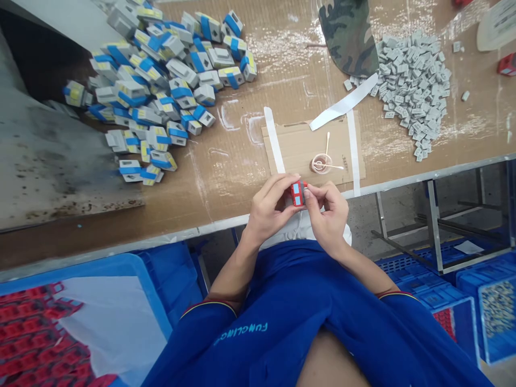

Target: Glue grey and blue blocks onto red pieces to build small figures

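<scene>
Camera: one, worn on the person's head
Facing: forward and down, over the blue shirt (282,301)
Nearest work: the left hand (272,207) and right hand (327,212), close below the view
Beyond: the bench (282,64), seen from above

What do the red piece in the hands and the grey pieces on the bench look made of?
The red piece looks like glossy moulded plastic: smooth, with crisp edges. The small grey pieces are matte, probably plastic or rubber; the look can't settle which.

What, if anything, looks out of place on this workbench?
A camouflage-print cloth lies on the cardboard-covered bench, touching the heap of small grey parts. It stands out as probably a personal item among the work pieces.
</scene>
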Tool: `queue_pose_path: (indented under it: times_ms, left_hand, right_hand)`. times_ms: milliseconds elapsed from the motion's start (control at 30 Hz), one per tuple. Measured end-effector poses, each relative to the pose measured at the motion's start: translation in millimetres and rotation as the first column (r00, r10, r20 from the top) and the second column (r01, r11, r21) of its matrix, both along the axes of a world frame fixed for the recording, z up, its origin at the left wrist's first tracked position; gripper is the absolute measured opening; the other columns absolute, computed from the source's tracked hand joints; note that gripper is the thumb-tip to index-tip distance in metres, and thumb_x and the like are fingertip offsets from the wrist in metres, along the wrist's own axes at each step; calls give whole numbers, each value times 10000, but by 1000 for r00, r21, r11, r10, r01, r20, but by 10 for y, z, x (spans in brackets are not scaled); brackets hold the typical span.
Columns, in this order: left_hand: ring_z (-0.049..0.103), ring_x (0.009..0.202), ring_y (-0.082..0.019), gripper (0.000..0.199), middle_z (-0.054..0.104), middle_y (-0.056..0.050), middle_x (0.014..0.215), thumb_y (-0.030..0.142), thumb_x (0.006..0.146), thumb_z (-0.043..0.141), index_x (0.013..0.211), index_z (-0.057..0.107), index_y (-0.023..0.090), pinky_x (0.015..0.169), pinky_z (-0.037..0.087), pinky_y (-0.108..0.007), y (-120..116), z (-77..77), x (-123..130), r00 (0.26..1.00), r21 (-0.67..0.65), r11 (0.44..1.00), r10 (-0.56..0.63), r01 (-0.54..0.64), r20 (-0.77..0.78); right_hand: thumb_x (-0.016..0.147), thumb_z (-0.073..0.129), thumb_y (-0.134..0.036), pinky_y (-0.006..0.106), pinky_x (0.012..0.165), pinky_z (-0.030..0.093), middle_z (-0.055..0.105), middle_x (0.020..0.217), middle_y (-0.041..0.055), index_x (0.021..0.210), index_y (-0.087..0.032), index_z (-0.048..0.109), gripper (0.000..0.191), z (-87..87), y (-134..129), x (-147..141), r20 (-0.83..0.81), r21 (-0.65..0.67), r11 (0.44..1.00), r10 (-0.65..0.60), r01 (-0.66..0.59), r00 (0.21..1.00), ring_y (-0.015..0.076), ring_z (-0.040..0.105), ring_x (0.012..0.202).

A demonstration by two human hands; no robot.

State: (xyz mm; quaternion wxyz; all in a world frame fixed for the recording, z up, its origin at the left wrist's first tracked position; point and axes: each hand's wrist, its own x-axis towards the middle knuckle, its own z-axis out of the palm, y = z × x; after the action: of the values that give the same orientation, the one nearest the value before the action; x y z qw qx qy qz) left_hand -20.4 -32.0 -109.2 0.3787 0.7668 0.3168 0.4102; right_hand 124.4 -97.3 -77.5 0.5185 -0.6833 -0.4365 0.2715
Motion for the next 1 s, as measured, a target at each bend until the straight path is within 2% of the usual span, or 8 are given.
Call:
queue_pose_path:
  times_ms: [133,200,300,400,533,633,767,1000]
  left_hand:
    - [772,1175,-247,574,759,-141,1318,365,916,877,1433,673,219,964,676,-355,6,23,-18,1000,-17,1000,1,-1,0]
    - [773,1172,-246,575,756,-140,1328,376,906,886,1421,682,222,943,679,-344,16,27,-32,1000,-49,999,-8,8,8]
    - [780,1142,-239,580,743,-132,1353,409,904,886,1423,690,243,900,687,-335,45,20,-54,998,-116,992,-48,51,29]
    - [777,1181,-254,594,736,-136,1389,435,908,879,1444,690,264,942,686,-374,81,14,-70,994,-156,982,-102,108,48]
    - [747,1290,-287,617,776,-144,1372,447,881,903,1436,709,260,1090,635,-432,115,33,-78,985,-134,977,-159,168,71]
    - [784,1195,-257,612,805,-135,1311,445,879,904,1429,719,249,1026,650,-379,119,61,-86,980,-161,967,-187,197,74]
    - [788,1200,-264,584,812,-141,1300,461,898,883,1411,731,228,1039,649,-390,107,77,-110,976,-153,964,-216,216,16]
    - [784,1237,-280,594,805,-150,1328,450,912,868,1440,712,228,1060,651,-405,97,68,-115,977,-100,973,-211,209,-5]
  right_hand:
    - [1047,662,-342,313,613,500,653,758,0,946,-228,769,185,61,-23,31,80,-1,999,40,-40,996,148,549,671]
    - [1053,663,-374,325,656,541,696,794,19,1001,-234,796,200,103,-33,94,36,-25,996,92,-91,995,165,602,728]
    - [1003,742,-506,317,678,576,771,894,39,1034,-229,804,286,139,-19,243,-224,-132,973,157,-189,962,162,667,763]
    - [869,854,-641,289,639,576,784,844,27,912,-206,773,444,139,46,404,-474,-215,920,196,-329,858,136,661,682]
    - [768,941,-620,262,602,548,733,727,-8,798,-190,722,483,128,168,545,-620,-204,849,273,-488,735,105,615,607]
    - [737,972,-577,248,572,517,691,655,-29,745,-183,691,484,125,230,595,-677,-211,800,295,-562,674,97,594,572]
    - [704,999,-540,246,566,506,693,649,-20,719,-175,682,484,119,243,603,-695,-229,768,301,-598,653,102,603,572]
    - [722,986,-552,244,561,475,651,618,-31,712,-174,656,502,96,215,551,-679,-237,787,286,-570,676,104,586,559]
